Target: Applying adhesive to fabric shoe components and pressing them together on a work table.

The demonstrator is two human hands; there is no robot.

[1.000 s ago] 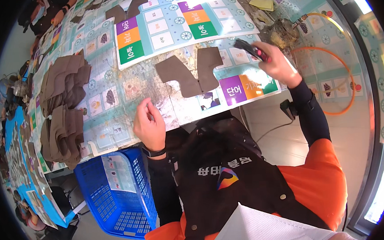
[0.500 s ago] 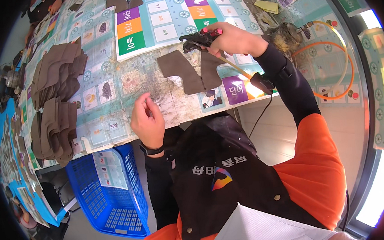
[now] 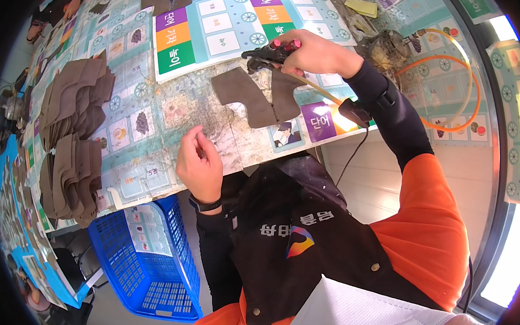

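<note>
My right hand (image 3: 319,55) is wrapped round a black spray gun (image 3: 263,56) with pinkish-red knobs. A yellowish hose (image 3: 317,90) trails from the gun back beneath my wrist. Under the gun, a V-shaped brown fabric piece (image 3: 255,103) with a short seam at its middle lies flat on the worktable (image 3: 200,112). The gun and hand cover part of its right arm. My left hand (image 3: 198,166) is loosely curled over the table's near edge, thumb and forefinger apart. It holds nothing that I can see and is clear of the brown piece.
Two piles of brown pieces, an upper stack (image 3: 74,99) and a lower stack (image 3: 70,177), stand at the left. A blue plastic basket (image 3: 144,262) sits below the table. Printed sheets (image 3: 222,31) cover the back, near a dark crusted lump (image 3: 387,50) and an orange hose (image 3: 476,92).
Almost nothing differs. The table and stacks sit slightly further left in view; both hands and the spray gun keep nearly the same place.
</note>
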